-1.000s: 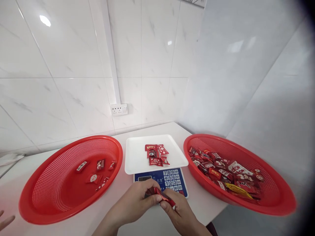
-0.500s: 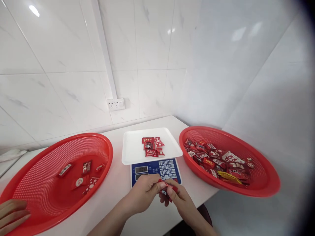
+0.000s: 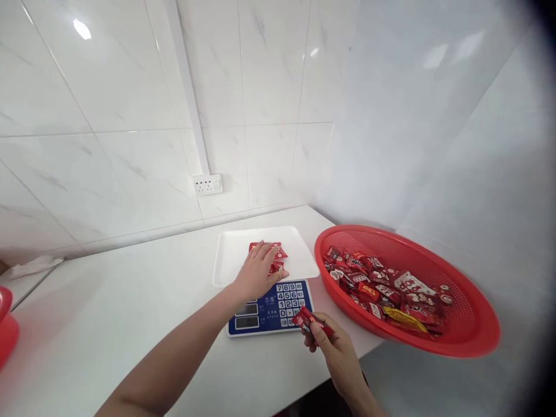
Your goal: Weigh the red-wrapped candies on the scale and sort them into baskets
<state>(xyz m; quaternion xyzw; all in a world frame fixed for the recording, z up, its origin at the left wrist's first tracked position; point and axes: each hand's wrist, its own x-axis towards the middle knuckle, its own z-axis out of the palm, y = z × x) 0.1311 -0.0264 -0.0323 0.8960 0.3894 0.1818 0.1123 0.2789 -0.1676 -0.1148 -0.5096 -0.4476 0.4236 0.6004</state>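
My left hand point(image 3: 259, 271) reaches onto the white tray point(image 3: 230, 260) of the blue-fronted scale point(image 3: 271, 310), its fingers curled over the small pile of red candy packets point(image 3: 278, 255) there. My right hand point(image 3: 332, 347) stays near the table's front edge, pinched on one red candy packet point(image 3: 306, 319) just in front of the scale's keypad. A big red basket point(image 3: 469, 336) at the right holds several more red packets and a yellow one.
A white table runs along a white tiled wall with a power socket point(image 3: 208, 185). At the far left edge only a sliver of another red basket point(image 3: 5, 324) shows. A white cloth point(image 3: 30, 266) lies at the back left.
The left red basket has been pulled away to the left, almost out of view. My left hand left the packet and moved onto the scale tray; my right hand keeps the packet.
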